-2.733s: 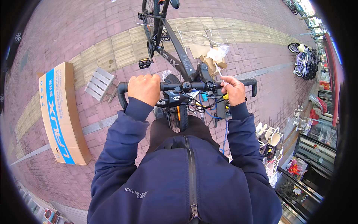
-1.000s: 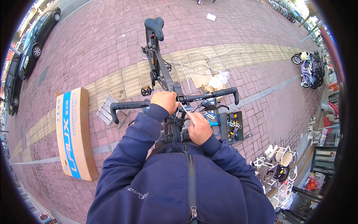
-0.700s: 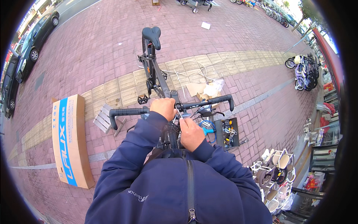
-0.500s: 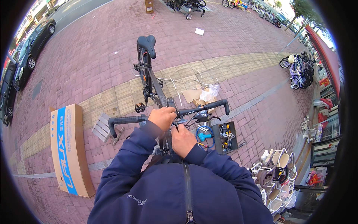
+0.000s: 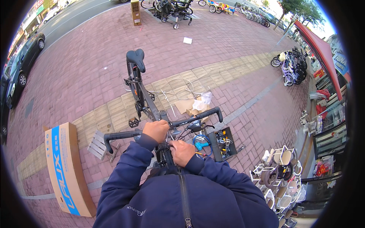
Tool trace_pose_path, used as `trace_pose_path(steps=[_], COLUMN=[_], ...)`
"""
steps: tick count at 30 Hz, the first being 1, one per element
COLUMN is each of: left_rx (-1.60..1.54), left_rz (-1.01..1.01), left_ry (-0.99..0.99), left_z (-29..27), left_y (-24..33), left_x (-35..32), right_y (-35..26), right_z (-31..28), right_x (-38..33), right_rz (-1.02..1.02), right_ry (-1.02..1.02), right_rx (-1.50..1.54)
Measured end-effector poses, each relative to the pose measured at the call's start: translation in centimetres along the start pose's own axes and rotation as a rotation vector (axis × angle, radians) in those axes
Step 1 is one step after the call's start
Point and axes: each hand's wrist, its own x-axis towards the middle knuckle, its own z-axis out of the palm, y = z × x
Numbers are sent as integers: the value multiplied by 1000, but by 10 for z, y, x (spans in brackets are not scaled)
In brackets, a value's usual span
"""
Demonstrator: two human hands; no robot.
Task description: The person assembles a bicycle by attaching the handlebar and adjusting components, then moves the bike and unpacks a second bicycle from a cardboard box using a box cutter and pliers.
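A dark bicycle [image 5: 150, 108] stands before me, its black saddle [image 5: 136, 60] pointing away and its handlebar [image 5: 207, 114] across the near end. My left hand [image 5: 156, 131] is closed over the middle of the bar, beside the stem [image 5: 163, 115]. Just below and to the right, my right hand [image 5: 182, 152] has its fingers bent together by the black cables in front of the frame. What its fingertips pinch is too small to make out. Under my hands shows the front tyre [image 5: 166, 156], partly covered by my jacket.
An open toolbox [image 5: 224, 143] lies right of the bicycle, near a teal power tool [image 5: 201, 145]. Cardboard and plastic wrapping [image 5: 201, 103] sit beyond it. A long carton [image 5: 64, 171] and a slatted grey stool [image 5: 98, 145] are on the left. White child seats [image 5: 283, 171] crowd the right.
My view has shifted, so the bicycle sits lower and further left in it. My right hand's fingers have turned from pointing up to pointing left, while my left hand stays at the bar.
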Motion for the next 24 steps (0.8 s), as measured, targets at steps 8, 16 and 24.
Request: trace_pose_path(steps=[8, 16, 24], left_rx=[26, -32, 2], left_rz=[-7, -102, -282], left_ry=[19, -45, -128], left_z=[0, -7, -12], left_y=[0, 2, 13], left_x=[0, 1, 12], right_y=[-1, -20, -3], right_z=[2, -17, -19], right_x=[2, -4, -6], right_rz=[68, -67, -35], right_ry=[38, -124, 8], right_rx=[185, -275, -261])
